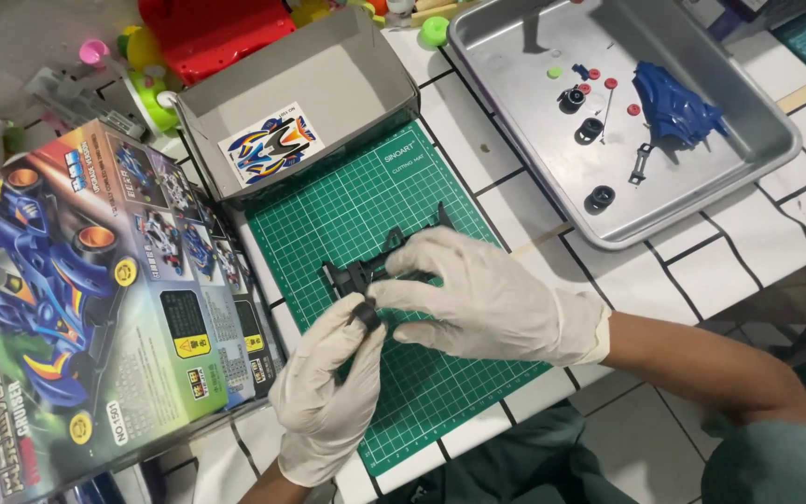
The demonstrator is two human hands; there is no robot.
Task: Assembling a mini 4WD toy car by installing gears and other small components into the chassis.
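Both my hands wear white gloves over a green cutting mat (347, 201). My right hand (487, 299) grips a black plastic toy-car chassis (366, 271) from the right. My left hand (328, 383) pinches a small black wheel (366, 315) against the chassis's near end. Most of the chassis is hidden under my right fingers.
A metal tray (748, 93) at the back right holds a blue car body (673, 107), black wheels (601, 197) and small red, green and blue parts. An open grey box tray (328, 65) with a sticker sheet (270, 145) sits behind the mat. The printed model-car box (76, 308) lies left.
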